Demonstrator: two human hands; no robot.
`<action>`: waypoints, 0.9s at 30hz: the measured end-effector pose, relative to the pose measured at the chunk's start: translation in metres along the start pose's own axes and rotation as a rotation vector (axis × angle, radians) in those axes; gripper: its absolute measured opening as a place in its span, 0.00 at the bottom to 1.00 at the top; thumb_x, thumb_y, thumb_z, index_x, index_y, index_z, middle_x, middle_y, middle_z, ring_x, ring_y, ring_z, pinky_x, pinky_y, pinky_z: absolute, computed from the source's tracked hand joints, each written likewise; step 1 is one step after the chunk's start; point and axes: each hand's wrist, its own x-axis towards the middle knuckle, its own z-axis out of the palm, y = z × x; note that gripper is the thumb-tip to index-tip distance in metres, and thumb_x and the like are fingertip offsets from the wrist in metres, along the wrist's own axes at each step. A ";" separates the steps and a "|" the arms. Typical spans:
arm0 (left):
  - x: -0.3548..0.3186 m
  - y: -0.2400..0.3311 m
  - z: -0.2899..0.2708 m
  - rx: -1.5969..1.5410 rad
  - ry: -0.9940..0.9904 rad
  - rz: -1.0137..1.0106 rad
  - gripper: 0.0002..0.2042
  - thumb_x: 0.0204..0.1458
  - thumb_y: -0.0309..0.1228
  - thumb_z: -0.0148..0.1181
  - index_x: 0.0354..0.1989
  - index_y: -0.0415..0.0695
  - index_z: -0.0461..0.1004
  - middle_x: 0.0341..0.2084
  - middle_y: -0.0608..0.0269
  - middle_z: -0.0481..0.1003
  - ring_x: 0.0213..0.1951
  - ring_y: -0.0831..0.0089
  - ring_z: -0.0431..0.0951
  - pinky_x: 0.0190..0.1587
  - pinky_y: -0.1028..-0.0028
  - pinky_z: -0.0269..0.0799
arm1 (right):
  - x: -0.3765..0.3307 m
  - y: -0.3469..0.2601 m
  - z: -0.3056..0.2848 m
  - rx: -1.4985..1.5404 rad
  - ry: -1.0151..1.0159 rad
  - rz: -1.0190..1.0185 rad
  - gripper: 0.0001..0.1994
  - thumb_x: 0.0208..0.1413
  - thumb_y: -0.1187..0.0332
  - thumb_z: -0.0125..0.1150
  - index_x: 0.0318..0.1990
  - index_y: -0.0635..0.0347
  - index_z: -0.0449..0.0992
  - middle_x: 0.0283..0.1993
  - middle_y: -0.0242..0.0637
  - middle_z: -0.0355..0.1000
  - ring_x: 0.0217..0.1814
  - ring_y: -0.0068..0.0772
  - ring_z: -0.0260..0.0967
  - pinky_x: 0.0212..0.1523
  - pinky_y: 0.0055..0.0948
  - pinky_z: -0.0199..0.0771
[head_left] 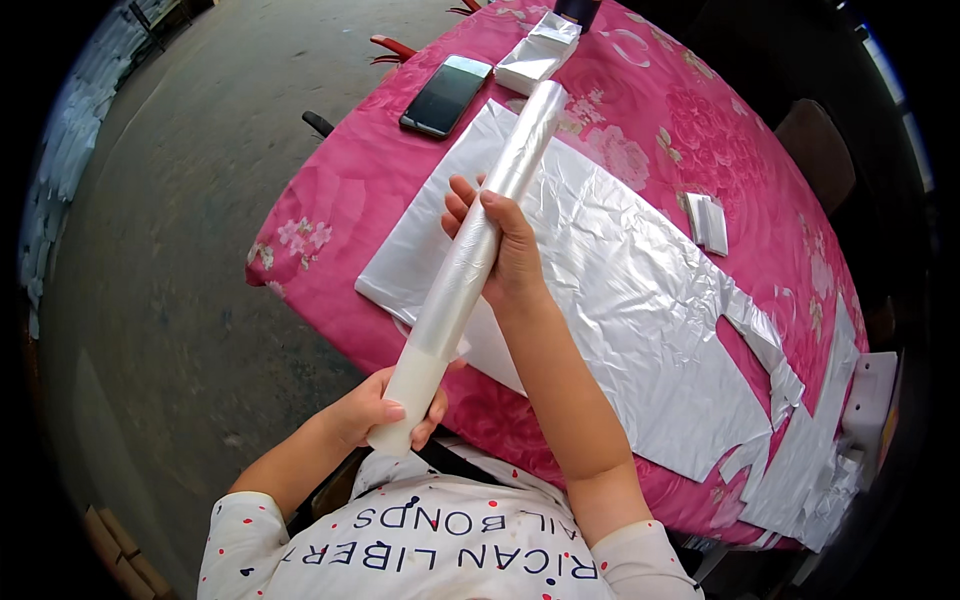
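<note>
- Roll (pixel 478 250) of clear plastic, held slanting above the pink table (pixel 330 170).
- Left hand (pixel 385 410) wrapped round its lower end.
- Right hand (pixel 505 245) clasps its middle.
- Flat plastic bag (pixel 620 290) lies beneath.

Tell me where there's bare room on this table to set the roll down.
Bare cloth lies right of the flat bag, past the small folded stack. The far end by the phone and the right edge's bag pile are crowded.
</note>
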 end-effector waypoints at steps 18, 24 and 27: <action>0.059 -0.014 0.052 0.839 0.341 -0.021 0.20 0.46 0.32 0.59 0.46 0.35 0.67 0.24 0.65 0.71 0.23 0.79 0.72 0.27 0.78 0.69 | -0.073 -0.064 -0.006 -0.478 0.128 -0.418 0.29 0.44 0.69 0.62 0.52 0.68 0.55 0.35 0.38 0.65 0.33 0.27 0.68 0.35 0.29 0.73; 0.051 -0.001 0.062 0.546 0.067 -0.296 0.25 0.40 0.30 0.61 0.49 0.33 0.64 0.21 0.66 0.69 0.21 0.78 0.71 0.25 0.77 0.69 | -0.076 -0.087 -0.029 -0.236 0.174 -0.335 0.31 0.45 0.69 0.62 0.54 0.67 0.53 0.34 0.37 0.64 0.33 0.26 0.67 0.36 0.26 0.73; 0.050 -0.009 0.063 0.500 0.043 -0.308 0.32 0.37 0.32 0.63 0.52 0.31 0.61 0.19 0.64 0.68 0.20 0.77 0.71 0.24 0.77 0.67 | -0.078 -0.084 -0.037 -0.165 0.170 -0.342 0.31 0.46 0.67 0.61 0.55 0.65 0.52 0.33 0.36 0.64 0.34 0.26 0.66 0.37 0.26 0.73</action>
